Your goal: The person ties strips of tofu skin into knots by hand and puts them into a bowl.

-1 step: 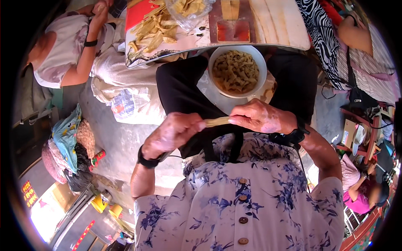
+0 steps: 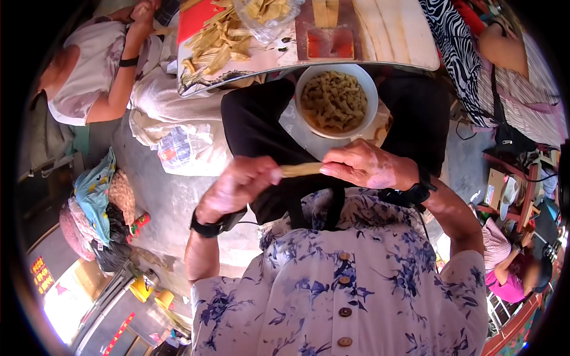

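Tabletop across 12 o'clock, patterned, curved front edge toward the lap. Bundle of bags at 9, one light blue. White bowl between the knees, close by the front edge, just past 12; short tan-brown pieces inside. Loose pile of long tan strips on top at 11. Brown board between 12 and 1, reddish inset on it. Clear plastic bag at 12, against the pile, more strips inside. Right hand at 3, fingers narrow, pinching right end of held strip. Left hand at 9, motion-blurred, fingers closed on the other end; can't tell exact finger placement. Held strip smallest: tan, near view centre, roughly level above the lap, at the bowl's 7.
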### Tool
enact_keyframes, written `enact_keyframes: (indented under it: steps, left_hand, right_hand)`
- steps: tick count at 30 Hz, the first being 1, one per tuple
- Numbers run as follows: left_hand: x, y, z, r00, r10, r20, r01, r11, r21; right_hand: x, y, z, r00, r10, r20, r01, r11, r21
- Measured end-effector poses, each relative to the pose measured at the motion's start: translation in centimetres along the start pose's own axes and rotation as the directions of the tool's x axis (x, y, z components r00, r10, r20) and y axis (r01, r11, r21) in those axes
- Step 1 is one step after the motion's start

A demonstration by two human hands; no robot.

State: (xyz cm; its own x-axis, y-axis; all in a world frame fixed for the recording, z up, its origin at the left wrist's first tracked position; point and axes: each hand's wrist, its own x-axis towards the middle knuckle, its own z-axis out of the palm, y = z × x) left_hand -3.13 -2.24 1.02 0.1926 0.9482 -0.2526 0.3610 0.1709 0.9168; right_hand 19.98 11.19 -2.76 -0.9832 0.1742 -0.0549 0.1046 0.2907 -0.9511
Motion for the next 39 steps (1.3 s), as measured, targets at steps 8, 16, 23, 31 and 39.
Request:
enact_keyframes:
  steps: [8,16,23,31,39]
  left_hand:
    - [0.5,1.8,-1.6,0.866,-0.059,-0.497,-0.498,-0.013,-0.867]
    - [4.7,0.6,3.6,0.734,0.518,-0.439,-0.360,0.845,0.395]
    - [4.6,0.0,4.8,0.866,0.414,-0.280,-0.261,0.853,0.453]
    - [4.7,0.6,5.3,0.701,0.674,-0.234,-0.340,0.603,0.722]
    - [4.0,0.1,5.9,0.664,0.236,-0.709,-0.311,0.950,0.024]
  right_hand:
    - [6.1,-2.9,1.2,0.861,-0.266,-0.434,0.225,0.964,-0.144]
    - [3.8,-0.8,1.2,0.853,-0.086,-0.514,0.146,0.986,0.078]
    - [1.6,1.2,2.0,0.936,0.045,-0.348,0.020,0.983,0.180]
    - [1.7,-1.3,1.9,0.864,0.395,-0.312,-0.131,0.775,0.618]
    - [2.2,-1.7,1.7,0.817,0.375,-0.437,-0.047,0.800,0.598]
